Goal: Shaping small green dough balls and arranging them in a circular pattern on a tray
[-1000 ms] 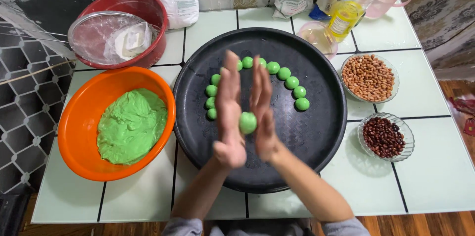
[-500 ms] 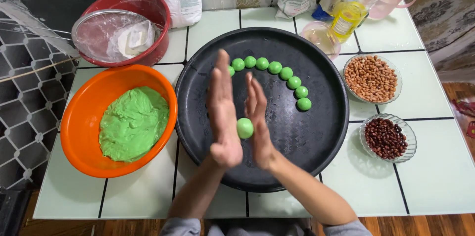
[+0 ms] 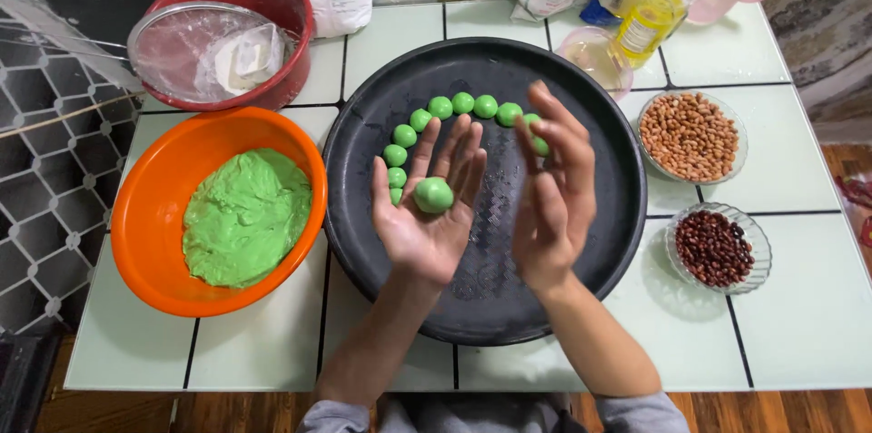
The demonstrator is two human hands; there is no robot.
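The green ball [image 3: 434, 195] rests loose on my left hand [image 3: 427, 215], fingers apart, mid-frame over the black tray [image 3: 363, 242]; my right hand [image 3: 554, 192] stands open beside it, so any tilt could roll it off.

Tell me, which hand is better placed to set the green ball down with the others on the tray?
Probably the left hand: the green ball lies on its open palm, just beside the row of balls on the black tray. The right hand is open and holds nothing.
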